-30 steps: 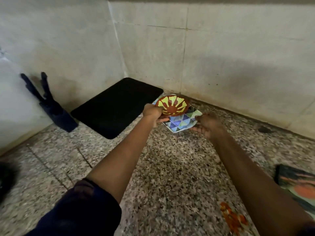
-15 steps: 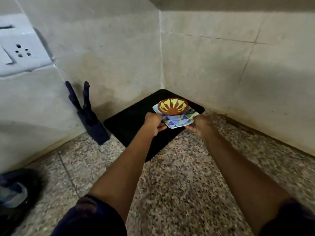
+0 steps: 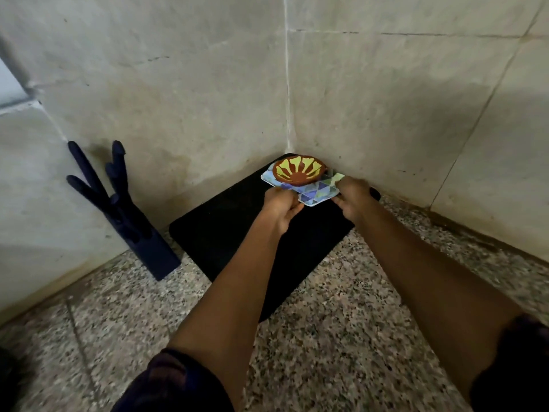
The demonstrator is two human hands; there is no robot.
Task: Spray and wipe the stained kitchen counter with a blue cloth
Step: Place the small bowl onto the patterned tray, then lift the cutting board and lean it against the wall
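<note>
Speckled granite counter [image 3: 326, 352] is lying bare in the head view while the left hand [image 3: 279, 203] and right hand [image 3: 352, 193] are each pinching an edge of a patterned square plate [image 3: 315, 193] carrying a painted clay bowl [image 3: 298, 171], over a black mat [image 3: 237, 233] in the tiled corner. Neither blue cloth nor spray is showing. Crockery is probably brittle and liable to slide; walls are crowding it, and a dark knife block [image 3: 130, 221] is standing leftward.

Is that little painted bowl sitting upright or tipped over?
Upright. The painted bowl sits mouth-up on the patterned plate, its yellow-rayed inside facing the camera. The left hand and right hand grip the plate's edges.
</note>
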